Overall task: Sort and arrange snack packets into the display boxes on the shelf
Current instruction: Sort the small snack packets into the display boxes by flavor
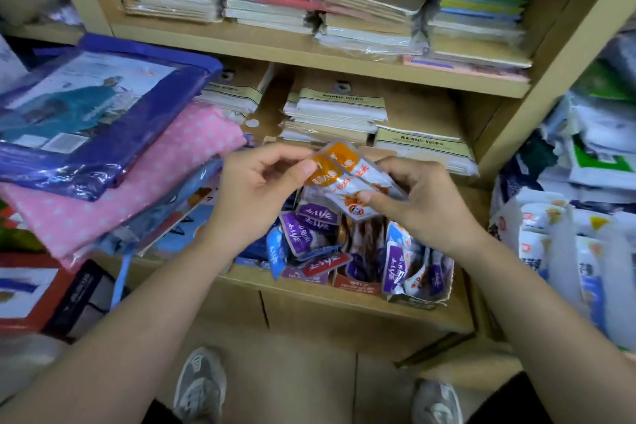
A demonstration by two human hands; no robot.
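Observation:
Two orange-and-white snack packets are held together above the lower shelf. My left hand pinches their orange top ends, and my right hand grips their white lower ends between thumb and fingers. Directly below, several purple, blue and red snack packets lie jumbled in open display boxes at the front of the wooden shelf. A box on the right holds upright purple and white packets.
Pink dotted and blue plastic-wrapped packs pile up on the left. Stacks of notebooks fill the shelves behind and above. White and blue bagged goods crowd the right side. My shoes stand on the floor below.

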